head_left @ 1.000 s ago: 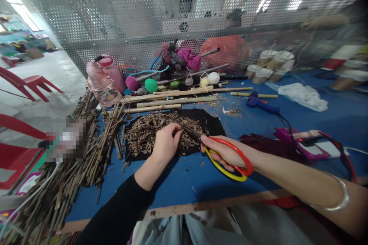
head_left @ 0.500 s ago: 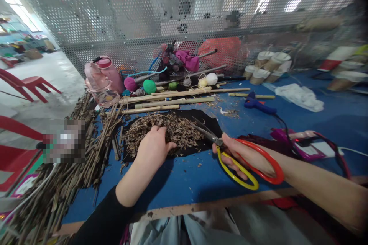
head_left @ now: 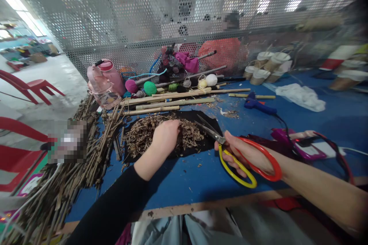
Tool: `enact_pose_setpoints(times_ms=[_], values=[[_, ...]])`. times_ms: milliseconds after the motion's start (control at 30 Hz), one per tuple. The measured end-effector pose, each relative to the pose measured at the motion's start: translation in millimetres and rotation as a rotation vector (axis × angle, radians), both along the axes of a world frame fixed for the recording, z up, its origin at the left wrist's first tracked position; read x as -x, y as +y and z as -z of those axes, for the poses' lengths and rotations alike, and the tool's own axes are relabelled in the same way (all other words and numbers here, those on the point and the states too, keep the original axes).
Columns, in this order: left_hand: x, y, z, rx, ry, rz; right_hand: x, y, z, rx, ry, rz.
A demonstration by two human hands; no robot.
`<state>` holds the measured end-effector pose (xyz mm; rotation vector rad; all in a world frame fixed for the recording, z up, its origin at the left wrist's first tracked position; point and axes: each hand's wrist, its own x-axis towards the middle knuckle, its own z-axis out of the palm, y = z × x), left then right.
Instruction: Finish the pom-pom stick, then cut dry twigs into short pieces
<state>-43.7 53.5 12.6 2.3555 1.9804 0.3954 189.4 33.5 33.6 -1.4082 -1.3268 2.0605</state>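
Observation:
A heap of dried brown plant bits [head_left: 140, 134] lies on a black cloth [head_left: 211, 122] in the middle of the blue table. Over the right part of that heap is my left hand [head_left: 166, 134], its fingers curled in and closed; whatever they may hold is hidden. My right hand [head_left: 244, 151] grips a pair of scissors [head_left: 211, 132] with one red and one yellow handle. Their blades are slightly parted and point up-left over the cloth's right side.
Long dry stalks [head_left: 77, 160] fill the left side. Bamboo sticks [head_left: 175, 103], yarn balls [head_left: 150, 88] and a pink bottle [head_left: 110, 76] line the back, before a perforated metal screen [head_left: 129, 19]. On the right are a blue glue gun [head_left: 257, 105], white plastic [head_left: 300, 97] and paper cups [head_left: 276, 61].
My left hand has moved to the right across the heap, and its fingers have gone from spread to curled in. The scissors in my right hand have barely shifted.

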Motion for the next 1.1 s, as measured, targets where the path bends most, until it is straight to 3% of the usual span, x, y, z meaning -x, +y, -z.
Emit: enact_pose_setpoints(times_ms=[100,267,467,633,767,900,1000,1100], values=[[-12,7,0.9,0.045,-0.051,0.0,-3,2,3.2,0.002,0.025,0.008],[-41,0,-1.5,0.045,-0.069,-0.08,-9,6,8.4,-0.002,0.034,0.05],[-68,-1,13.0,0.057,0.044,-0.168,-10,10,9.4,-0.023,0.036,0.078],[-50,7,19.6,0.089,0.004,-0.083,-11,8,12.4,-0.017,0.06,0.068],[-18,7,18.8,0.036,-0.219,0.012,-12,5,13.9,-0.03,0.031,0.058],[4,1,20.9,-0.009,-0.403,-0.11,-8,6,13.4,-0.014,-0.015,0.005],[6,-2,24.4,0.019,-0.304,-0.178,-1,7,13.3,-0.002,-0.011,-0.012],[0,-1,25.5,-0.004,-0.112,-0.156,6,8,13.6,-0.009,-0.003,-0.019]])
